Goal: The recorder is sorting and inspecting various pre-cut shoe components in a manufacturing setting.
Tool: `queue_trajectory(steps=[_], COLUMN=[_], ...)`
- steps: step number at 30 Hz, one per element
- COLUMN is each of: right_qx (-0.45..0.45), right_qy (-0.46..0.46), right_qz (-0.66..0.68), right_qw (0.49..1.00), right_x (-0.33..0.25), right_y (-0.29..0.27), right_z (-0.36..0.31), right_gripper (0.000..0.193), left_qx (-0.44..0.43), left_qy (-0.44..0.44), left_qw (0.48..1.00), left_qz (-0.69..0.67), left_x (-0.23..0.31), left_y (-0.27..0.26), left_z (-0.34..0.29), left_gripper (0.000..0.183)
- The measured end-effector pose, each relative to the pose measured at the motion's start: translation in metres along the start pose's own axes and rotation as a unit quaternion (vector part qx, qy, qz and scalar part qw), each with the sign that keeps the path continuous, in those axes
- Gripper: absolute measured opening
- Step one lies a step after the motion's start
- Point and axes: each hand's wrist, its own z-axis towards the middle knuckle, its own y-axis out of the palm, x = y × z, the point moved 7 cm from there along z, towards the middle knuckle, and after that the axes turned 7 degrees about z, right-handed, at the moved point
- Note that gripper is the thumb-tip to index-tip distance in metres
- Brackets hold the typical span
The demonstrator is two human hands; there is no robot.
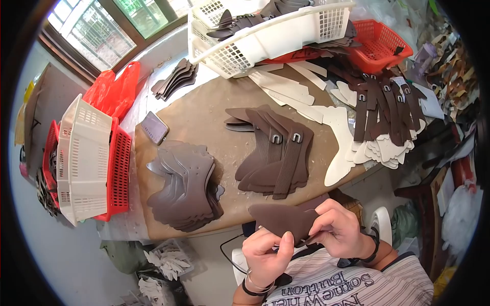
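A dark brown cut leather piece (pixel 282 220) is held up just past the table's near edge, between both hands. My left hand (pixel 268 252) pinches its lower edge with thumb and fingers. On its right side, my right hand (pixel 337 227) grips the same piece with bent fingers. Something small and shiny shows near the right fingertips, too small to name. Beyond the hands lies a pile of brown leather pieces (pixel 250 171) with straps and metal buckles (pixel 296 137). Left of that pile sits a stack of greyish-brown, glossier leather pieces (pixel 181 186).
A phone (pixel 154 127) lies at the table's left. White and red baskets (pixel 84 158) stand beyond that edge. A large white basket (pixel 275 48) and a red basket (pixel 380 46) stand at the back. Cream pieces (pixel 338 145) and strapped brown pieces (pixel 383 107) spread at right.
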Motion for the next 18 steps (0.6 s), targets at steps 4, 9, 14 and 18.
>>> queue_trajectory(steps=[4,9,14,18], right_qx=[0.035,0.053,-0.061,-0.067], right_qy=[-0.005,0.076,-0.150,-0.252], right_qz=[0.068,0.164,0.005,0.003], right_qw=[0.997,0.982,0.987,0.965], right_x=[0.002,0.001,-0.026,-0.039], right_y=[-0.002,-0.017,-0.010,-0.004], right_z=[0.003,0.011,0.007,-0.009], right_gripper=[0.032,0.033,0.030,0.028], left_qx=[0.000,-0.012,-0.008,0.004], left_qy=[0.122,0.244,0.375,0.306], left_qw=[0.989,0.959,0.907,0.935], left_qz=[0.082,0.145,0.190,0.182], left_x=[0.020,0.033,0.042,0.054], left_y=[0.002,0.009,0.007,0.001], left_z=[-0.003,-0.015,-0.027,-0.025], left_gripper=[0.008,0.030,0.030,0.029])
